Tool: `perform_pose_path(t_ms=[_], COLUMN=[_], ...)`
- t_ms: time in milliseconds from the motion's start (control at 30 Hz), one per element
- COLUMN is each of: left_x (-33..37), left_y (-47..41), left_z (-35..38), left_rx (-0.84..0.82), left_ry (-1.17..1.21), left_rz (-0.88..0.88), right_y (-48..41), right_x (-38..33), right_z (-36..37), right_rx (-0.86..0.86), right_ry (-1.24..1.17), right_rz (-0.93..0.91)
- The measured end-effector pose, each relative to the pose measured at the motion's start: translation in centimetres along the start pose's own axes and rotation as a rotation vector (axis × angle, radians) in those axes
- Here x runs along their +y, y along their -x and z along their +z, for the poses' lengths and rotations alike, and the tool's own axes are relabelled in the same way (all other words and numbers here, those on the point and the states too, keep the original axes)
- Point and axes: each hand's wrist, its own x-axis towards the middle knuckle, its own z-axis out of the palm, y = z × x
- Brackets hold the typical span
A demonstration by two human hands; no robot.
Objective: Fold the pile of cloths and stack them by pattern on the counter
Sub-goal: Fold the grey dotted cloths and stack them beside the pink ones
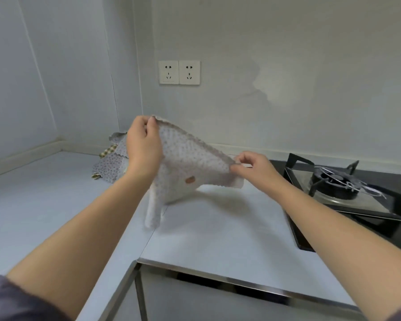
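Head view: a person holds one dotted cloth up over the middle of the counter.
Left hand: pinches the cloth's upper corner between thumb and fingers.
Right hand: pinches a lower corner, toward the stove.
Cloth: spread between both hands, unfolded; its bottom tip hangs near the counter, contact unclear.
Pile: rumpled dotted and checked cloths at the counter's back edge, behind the left hand.
Progress: seemingly early; no folded stack shows, so this cloth and the pile are left.
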Motion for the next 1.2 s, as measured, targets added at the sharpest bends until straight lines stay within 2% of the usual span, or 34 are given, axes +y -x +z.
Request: perform_pose_path(t_ms=[133,267,400,600,667,733,800,867,1000,1100,1200], left_x=[0.0,-2.6,-6.6,-11.0,-11.7,-11.9,-11.5,-11.1,-11.2,-12.0,-12.3], left_y=[-1.1,-1.5,-1.0,-0.5,0.0,0.9,1.9,3.1,4.5,4.9,5.5], left_z=[-0.2,1.0,2.8,5.2,5.8,6.0,5.9,5.4,3.8,3.1,2.3], left_rx=[0.029,-0.02,-0.154,-0.329,-0.349,-0.377,-0.463,-0.563,-0.767,-0.839,-0.89], left_ry=[0.076,-0.03,-0.153,-0.339,-0.466,-0.568,-0.623,-0.663,-0.68,-0.66,-0.573], left_rz=[-0.125,-0.26,-0.436,-0.398,-0.301,-0.098,0.088,0.186,0.319,0.345,0.373], right_y=[0.4,0.1,-0.6,-2.2,-2.5,-2.4,-1.7,-0.8,1.1,1.6,2.4], right_x=[-1.8,-0.4,3.6,7.3,8.1,8.5,8.3,7.9,7.5,7.6,7.7], right_z=[-3.5,-3.9,-1.9,-0.5,-0.2,0.2,0.7,1.1,2.0,2.4,2.7], right_rx=[0.073,0.161,0.234,0.302,0.303,0.275,0.206,0.102,-0.141,-0.137,-0.16], right_ry=[-0.164,-0.219,-0.068,0.114,0.234,0.358,0.443,0.481,0.555,0.634,0.603], right_rz=[0.03,0.158,0.231,0.306,0.313,0.236,0.134,0.099,0.121,0.091,0.086])
